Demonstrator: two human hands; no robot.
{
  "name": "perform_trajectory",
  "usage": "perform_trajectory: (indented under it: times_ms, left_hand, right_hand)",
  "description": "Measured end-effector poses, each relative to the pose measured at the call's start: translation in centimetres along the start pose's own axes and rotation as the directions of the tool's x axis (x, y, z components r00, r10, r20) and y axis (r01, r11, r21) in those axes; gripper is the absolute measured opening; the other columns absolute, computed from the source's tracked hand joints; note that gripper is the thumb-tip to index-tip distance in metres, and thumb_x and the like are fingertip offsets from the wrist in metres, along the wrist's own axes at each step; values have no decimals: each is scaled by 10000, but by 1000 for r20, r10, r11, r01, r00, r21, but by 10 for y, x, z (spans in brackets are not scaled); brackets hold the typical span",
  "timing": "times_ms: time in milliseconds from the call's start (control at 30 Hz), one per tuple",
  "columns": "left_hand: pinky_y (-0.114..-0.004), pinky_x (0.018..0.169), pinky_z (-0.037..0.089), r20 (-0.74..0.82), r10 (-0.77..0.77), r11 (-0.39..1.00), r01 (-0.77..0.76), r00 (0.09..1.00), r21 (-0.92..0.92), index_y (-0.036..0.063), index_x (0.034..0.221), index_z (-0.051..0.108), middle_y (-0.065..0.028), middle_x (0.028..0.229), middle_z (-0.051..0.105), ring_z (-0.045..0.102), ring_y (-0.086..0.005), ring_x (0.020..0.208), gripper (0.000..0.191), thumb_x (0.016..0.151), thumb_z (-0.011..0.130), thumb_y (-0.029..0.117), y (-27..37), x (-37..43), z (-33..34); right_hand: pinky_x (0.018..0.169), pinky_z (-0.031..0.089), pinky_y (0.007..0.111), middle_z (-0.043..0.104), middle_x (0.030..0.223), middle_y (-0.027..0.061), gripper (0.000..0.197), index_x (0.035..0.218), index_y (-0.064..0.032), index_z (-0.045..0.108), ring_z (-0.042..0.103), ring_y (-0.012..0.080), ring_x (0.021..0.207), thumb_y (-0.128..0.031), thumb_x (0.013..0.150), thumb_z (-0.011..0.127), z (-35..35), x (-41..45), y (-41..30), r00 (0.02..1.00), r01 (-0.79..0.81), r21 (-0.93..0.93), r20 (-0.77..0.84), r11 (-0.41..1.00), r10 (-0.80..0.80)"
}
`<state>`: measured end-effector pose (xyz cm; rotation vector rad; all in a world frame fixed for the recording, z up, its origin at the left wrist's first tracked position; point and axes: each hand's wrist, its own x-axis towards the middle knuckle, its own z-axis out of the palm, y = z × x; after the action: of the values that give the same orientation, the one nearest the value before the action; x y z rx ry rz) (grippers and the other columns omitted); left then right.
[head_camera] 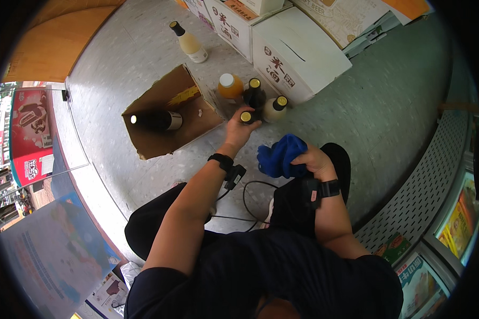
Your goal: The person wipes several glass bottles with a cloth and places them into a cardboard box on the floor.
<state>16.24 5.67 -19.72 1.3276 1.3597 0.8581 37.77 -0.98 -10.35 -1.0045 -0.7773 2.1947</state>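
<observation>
My left hand [238, 129] has its fingers around the neck of a dark bottle with a gold cap [246, 117]. In my right hand [317, 161] is a bunched blue cloth [282, 155], held above the floor near my knee. Close by the gripped bottle stand a second dark bottle with a gold cap [255, 93], a pale bottle with a black-and-gold cap [275, 109] and an orange bottle with a white cap [230, 86]. To the left, an open cardboard box [151, 141] contains a dark bottle [155, 120] lying on its side.
Farther off, a cream-coloured bottle with a black cap [190, 44] stands on the tiled floor [115, 52]. White printed cartons [303, 52] line the far side. A perforated metal panel [413, 187] runs along the right. Black cables [243, 193] loop between my legs.
</observation>
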Motion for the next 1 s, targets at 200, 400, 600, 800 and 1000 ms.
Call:
perform_trajectory:
  times_ms: [200,400,600,800,1000]
  left_hand:
    - [-286,851,435,-6,-10,1000,10,1000,-16,89,1043,566,-58,1059,581,549,-157,955,418,667,748,97,-2,4,1]
    - [-300,876,427,3,33,999,-33,999,24,77,1095,537,-81,1094,562,537,-188,1006,487,660,754,98,-7,5,-1]
    - [-329,935,408,-3,-14,969,15,1000,245,38,1178,497,-136,1184,536,516,-235,1094,527,707,717,121,28,-17,-34]
    - [-278,715,496,-265,33,921,73,964,382,20,987,573,-94,890,630,605,-145,796,245,771,651,104,39,-21,-144]
    - [-384,891,419,-388,333,579,138,860,803,12,1094,527,-178,1089,511,494,-342,1027,380,731,620,74,63,-15,-236]
  right_hand:
    - [858,397,264,588,931,24,436,1052,-20,562,523,142,890,-46,631,676,2,2,2,999,-26,-15,-31,1000,25]
    - [880,395,276,594,951,34,476,1077,-20,555,535,159,914,-14,613,657,-1,6,4,996,-83,19,-23,996,83]
    - [874,401,288,600,957,34,455,1064,-29,569,543,162,919,-24,621,674,-3,11,5,995,-93,79,-34,993,96]
    - [877,400,286,603,964,38,463,1073,-29,571,544,168,927,-65,627,693,2,25,14,994,-96,76,49,992,93]
    - [873,407,288,606,975,42,450,1087,-24,569,548,166,925,-90,656,681,17,32,10,985,-145,26,102,989,141]
